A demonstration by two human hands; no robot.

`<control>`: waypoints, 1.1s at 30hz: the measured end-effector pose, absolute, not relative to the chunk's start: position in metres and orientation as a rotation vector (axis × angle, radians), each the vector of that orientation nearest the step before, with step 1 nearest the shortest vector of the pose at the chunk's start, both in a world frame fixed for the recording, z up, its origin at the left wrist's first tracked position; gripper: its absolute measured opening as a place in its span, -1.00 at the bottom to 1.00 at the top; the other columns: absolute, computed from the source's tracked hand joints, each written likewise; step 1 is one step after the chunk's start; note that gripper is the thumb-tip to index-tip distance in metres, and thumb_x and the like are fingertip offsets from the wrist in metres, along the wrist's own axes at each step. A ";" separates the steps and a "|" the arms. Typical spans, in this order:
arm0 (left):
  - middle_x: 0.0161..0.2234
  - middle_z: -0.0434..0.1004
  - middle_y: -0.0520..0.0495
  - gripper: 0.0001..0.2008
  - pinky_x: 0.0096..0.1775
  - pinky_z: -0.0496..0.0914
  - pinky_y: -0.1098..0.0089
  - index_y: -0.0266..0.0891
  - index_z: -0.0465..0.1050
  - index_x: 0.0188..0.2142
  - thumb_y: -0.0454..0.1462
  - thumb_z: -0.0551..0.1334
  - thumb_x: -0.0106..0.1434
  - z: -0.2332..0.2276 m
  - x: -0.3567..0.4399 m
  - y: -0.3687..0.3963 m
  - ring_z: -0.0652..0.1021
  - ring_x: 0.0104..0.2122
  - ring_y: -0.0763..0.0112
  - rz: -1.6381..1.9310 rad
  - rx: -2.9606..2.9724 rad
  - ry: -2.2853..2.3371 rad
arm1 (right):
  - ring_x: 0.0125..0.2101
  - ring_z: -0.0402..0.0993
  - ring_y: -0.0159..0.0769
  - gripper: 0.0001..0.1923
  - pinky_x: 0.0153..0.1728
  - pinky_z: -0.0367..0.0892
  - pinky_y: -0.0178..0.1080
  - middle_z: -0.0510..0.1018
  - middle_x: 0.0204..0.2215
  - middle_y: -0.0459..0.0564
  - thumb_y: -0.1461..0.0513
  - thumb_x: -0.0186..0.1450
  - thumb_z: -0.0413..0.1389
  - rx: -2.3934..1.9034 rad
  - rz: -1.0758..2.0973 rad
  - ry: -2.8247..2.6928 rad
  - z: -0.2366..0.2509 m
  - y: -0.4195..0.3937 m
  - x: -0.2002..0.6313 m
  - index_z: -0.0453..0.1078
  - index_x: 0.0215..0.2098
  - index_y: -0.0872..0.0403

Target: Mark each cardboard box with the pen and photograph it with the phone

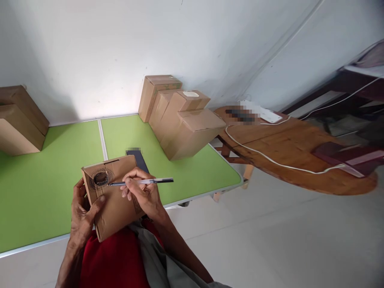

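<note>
A brown cardboard box (117,208) is tilted at the near edge of the green table, its broad face turned toward me. My left hand (82,210) grips the box's left side, thumb on the face and fingers behind the edge. Between the fingers of my right hand (142,192) is a pen (163,181) with a clear barrel and dark end. Its tip points left, close to or on the box, beside a dark round patch (100,178) ringed with scribbled lines. Behind the box, partly covered, lies a dark flat object (140,159).
Several cardboard boxes (195,132) stand at the back right of the green table (60,184), and more boxes (22,124) at the left. To the right is a wooden table (288,148) with a white cable (270,161) across it. A white wall (114,52) rises behind.
</note>
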State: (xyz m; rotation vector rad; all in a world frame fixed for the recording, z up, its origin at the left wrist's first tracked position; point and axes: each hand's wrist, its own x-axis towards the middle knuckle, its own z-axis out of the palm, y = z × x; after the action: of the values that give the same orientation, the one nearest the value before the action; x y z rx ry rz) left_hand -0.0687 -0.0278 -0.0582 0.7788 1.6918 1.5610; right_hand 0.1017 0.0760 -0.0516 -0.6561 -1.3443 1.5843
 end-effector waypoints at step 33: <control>0.00 0.68 -0.03 -0.30 -0.02 0.67 0.06 -0.03 0.58 0.04 -0.05 0.67 -0.10 -0.070 -0.141 -0.054 0.67 -0.13 0.08 1.818 0.381 1.824 | 0.04 0.78 0.10 -0.79 -0.13 0.55 -0.17 0.79 -0.05 0.41 0.25 0.58 0.25 -1.679 0.954 -2.424 -0.079 0.152 0.013 0.72 -0.08 0.22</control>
State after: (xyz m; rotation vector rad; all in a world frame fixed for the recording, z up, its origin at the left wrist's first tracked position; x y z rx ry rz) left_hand -0.1409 -0.0538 -0.0697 0.3806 1.8237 1.8178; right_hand 0.0131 0.1520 -0.0788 -1.6786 -2.4241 0.9545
